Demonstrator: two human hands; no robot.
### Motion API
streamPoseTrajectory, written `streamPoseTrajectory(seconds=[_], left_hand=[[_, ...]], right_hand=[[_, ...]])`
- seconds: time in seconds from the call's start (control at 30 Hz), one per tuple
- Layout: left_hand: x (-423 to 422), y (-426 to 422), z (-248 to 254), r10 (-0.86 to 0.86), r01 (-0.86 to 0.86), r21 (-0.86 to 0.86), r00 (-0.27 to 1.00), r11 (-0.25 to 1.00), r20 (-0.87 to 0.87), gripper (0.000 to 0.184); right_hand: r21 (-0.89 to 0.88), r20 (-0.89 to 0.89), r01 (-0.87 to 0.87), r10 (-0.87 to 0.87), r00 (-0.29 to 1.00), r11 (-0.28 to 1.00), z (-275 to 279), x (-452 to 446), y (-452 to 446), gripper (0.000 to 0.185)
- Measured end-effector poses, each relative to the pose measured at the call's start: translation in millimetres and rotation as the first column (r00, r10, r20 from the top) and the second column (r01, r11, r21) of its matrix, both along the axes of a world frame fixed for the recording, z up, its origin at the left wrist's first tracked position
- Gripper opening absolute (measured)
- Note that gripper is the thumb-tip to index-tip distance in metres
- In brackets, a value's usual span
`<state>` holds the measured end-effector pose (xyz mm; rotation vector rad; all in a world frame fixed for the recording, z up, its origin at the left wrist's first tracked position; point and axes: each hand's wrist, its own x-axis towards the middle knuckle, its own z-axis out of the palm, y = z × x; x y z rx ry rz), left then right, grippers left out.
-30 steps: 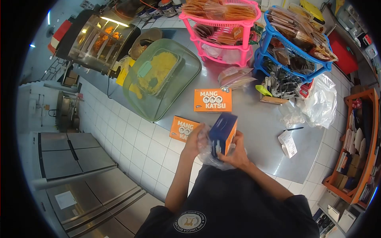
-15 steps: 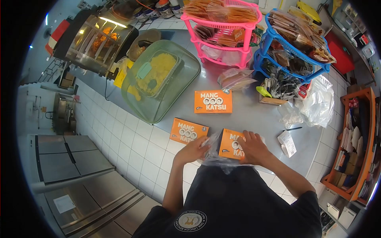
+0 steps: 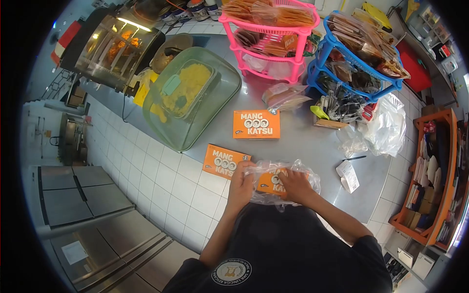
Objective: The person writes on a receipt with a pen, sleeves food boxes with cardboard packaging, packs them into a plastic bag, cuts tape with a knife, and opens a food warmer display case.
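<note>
An orange food box point(image 3: 266, 184) sits inside the mouth of a clear plastic bag point(image 3: 312, 181) at the front edge of the table. My left hand point(image 3: 240, 183) is closed on the bag's left rim. Over the top of the box lies my right hand point(image 3: 294, 186), its fingers wrapped on the box's upper right part. A second orange food box point(image 3: 222, 160) rests just left of my left hand, near the table edge. Farther back stands a third orange food box point(image 3: 256, 124) with its printed lid facing up.
A green tub point(image 3: 227, 80) with yellow food stands at the back left, near a lit display warmer point(image 3: 115, 49). Pink rack point(image 3: 273, 31) and blue rack point(image 3: 312, 71) hold packets. A receipt point(image 3: 347, 176), a pen point(image 3: 354, 157) and plastic bags point(image 3: 388, 127) lie right.
The bag's rim has come up around the box, which sits lower inside it. My left hand has turned more upright, and my right hand has shifted left with the box.
</note>
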<state>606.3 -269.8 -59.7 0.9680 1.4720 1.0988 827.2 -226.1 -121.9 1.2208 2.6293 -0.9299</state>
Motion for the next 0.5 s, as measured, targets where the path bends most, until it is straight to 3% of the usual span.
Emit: streamPoseTrajectory(seconds=[0.07,0.1,0.13,0.17,0.2,0.23,0.27,0.37,0.4,0.43,0.47,0.5], left_hand=[[-7,-3,1,0.038,-0.038,-0.074,0.999,0.997,-0.002,0.023],[-9,-1,6,0.060,-0.058,-0.108,0.998,0.992,0.017,0.023],[-9,-2,8,0.085,-0.080,-0.145,0.996,0.986,0.035,0.023],[-10,-1,0,0.057,-0.059,-0.065,0.998,0.996,-0.033,0.024],[-11,-1,-13,0.034,-0.033,0.015,0.994,0.999,-0.104,0.026],[-11,-2,-21,0.012,0.003,0.088,0.984,0.996,-0.178,0.027],[-9,-2,-20,-0.011,0.027,0.080,0.981,0.996,-0.193,0.025],[-2,1,-7,-0.053,0.054,0.001,0.981,0.999,-0.189,0.023],[-3,1,2,-0.065,0.054,-0.076,0.986,0.996,-0.152,0.023],[-4,3,7,-0.073,0.056,-0.140,0.991,0.989,-0.114,0.023],[-5,2,7,-0.071,0.057,-0.160,0.994,0.985,-0.082,0.025],[-6,2,7,-0.069,0.060,-0.175,0.996,0.983,-0.049,0.027]], right_hand=[[-0.101,-0.147,0.026,-0.041,0.988,0.995,29,14,15,0.053],[0.037,-0.188,0.242,-0.231,0.954,0.970,30,25,15,0.048],[0.160,-0.254,0.447,-0.401,0.880,0.880,30,40,8,0.043],[0.263,-0.343,0.628,-0.538,0.770,0.732,29,54,4,0.038],[-0.040,-0.290,0.694,-0.673,0.681,0.719,17,68,2,0.033],[-0.336,-0.185,0.711,-0.784,0.592,0.617,-3,82,-1,0.028],[-0.594,-0.040,0.678,-0.858,0.512,0.433,-15,93,-7,0.024],[-0.146,-0.307,0.760,-0.759,0.574,0.633,-8,109,-20,0.019],[-0.177,-0.267,0.795,-0.806,0.529,0.580,11,120,-21,0.015],[-0.363,-0.204,0.830,-0.905,0.373,0.424,91,101,-12,0.013],[-0.240,-0.238,0.826,-0.856,0.459,0.510,133,99,-11,0.010],[-0.237,-0.324,0.831,-0.847,0.421,0.503,167,90,-12,0.012]])
